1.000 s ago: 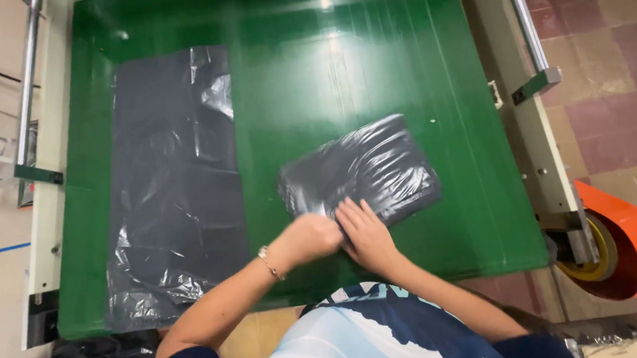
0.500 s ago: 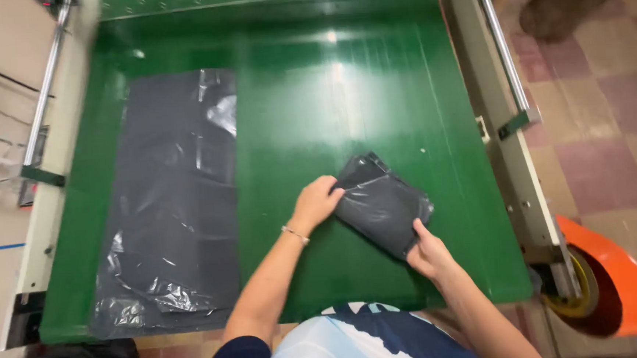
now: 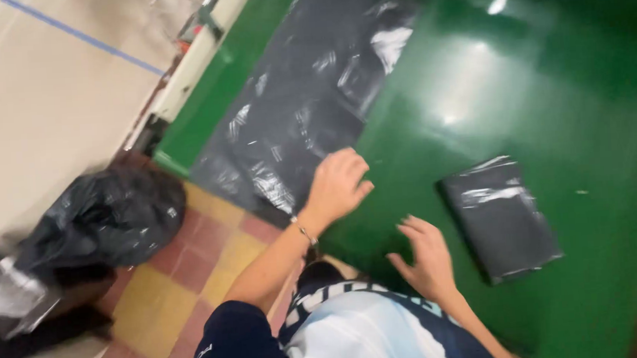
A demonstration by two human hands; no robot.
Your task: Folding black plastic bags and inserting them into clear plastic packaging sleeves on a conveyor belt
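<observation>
One head-worn camera looks steeply down, tilted, close over the green table (image 3: pixel 550 113) and the tiled floor (image 3: pixel 164 299).

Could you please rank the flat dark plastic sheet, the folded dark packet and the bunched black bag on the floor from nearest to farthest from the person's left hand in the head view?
From the left hand:
1. Flat dark plastic sheet: directly under the fingers, on the green table's left part.
2. Folded dark packet: to the right, on the green table.
3. Bunched black bag: far left, on the tiled floor.
</observation>
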